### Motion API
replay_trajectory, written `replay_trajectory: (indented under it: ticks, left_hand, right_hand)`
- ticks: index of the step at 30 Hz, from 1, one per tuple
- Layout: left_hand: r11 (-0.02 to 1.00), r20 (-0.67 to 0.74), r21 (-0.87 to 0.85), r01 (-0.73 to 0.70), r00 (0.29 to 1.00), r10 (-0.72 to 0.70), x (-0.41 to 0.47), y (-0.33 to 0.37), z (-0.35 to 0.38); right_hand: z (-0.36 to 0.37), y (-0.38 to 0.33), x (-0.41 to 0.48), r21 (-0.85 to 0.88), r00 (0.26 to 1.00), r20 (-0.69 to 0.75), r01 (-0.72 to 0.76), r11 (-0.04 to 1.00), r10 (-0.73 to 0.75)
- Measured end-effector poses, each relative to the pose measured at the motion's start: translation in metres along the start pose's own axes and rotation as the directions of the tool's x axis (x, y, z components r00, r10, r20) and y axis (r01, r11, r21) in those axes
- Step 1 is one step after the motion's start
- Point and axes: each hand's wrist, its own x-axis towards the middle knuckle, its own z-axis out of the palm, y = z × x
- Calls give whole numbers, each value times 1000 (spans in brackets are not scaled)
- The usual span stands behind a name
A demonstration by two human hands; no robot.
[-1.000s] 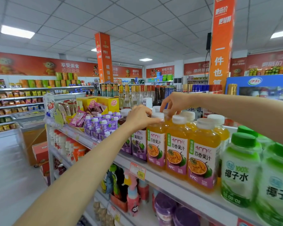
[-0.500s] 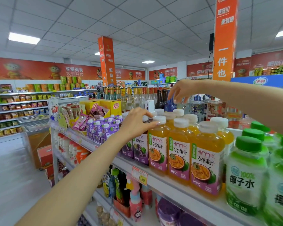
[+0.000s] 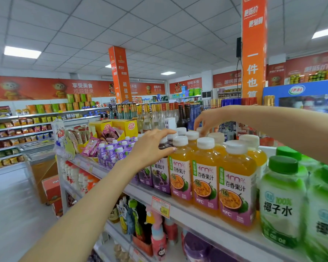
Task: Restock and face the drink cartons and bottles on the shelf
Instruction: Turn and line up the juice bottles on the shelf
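"On the top shelf, what is your left hand doing?"

"Your fingers curl round the neck of the grape juice bottle, just beside the front passion-fruit bottles."

"And your right hand?"

"Its fingertips pinch the white cap of a back-row bottle. Coconut water bottles stand to your right."
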Motion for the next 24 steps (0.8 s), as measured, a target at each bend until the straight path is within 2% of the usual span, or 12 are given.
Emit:
replay_trajectory:
  ticks: [5, 8, 13, 19, 22, 24]
  left_hand:
    - [998, 49, 60, -21, 999, 18, 3, 5, -6]
    - [999, 59, 50, -8, 998, 5, 3, 6, -7]
    - [997, 75, 74, -6, 997, 0, 3, 6, -8]
    - [999, 106, 35, 3, 994, -7, 3, 4, -8]
    - [977, 69, -199, 80, 995, -68, 1, 6, -15]
    - [920, -19, -380, 99, 993, -114, 0, 9, -22]
  right_hand:
    - [7, -4, -5, -35, 996, -91, 14, 999, -17]
    - [1, -7, -10, 30, 992, -123, 3, 1000, 0]
    - [-40, -19, -28, 66, 943, -333, 33, 997, -9]
    - [-96, -46, -63, 123, 777, -627, 160, 979, -48]
    - [-120, -61, -80, 180, 649, -760, 255, 950, -30]
    - [-130, -69, -89, 227, 594, -804, 331, 916, -15]
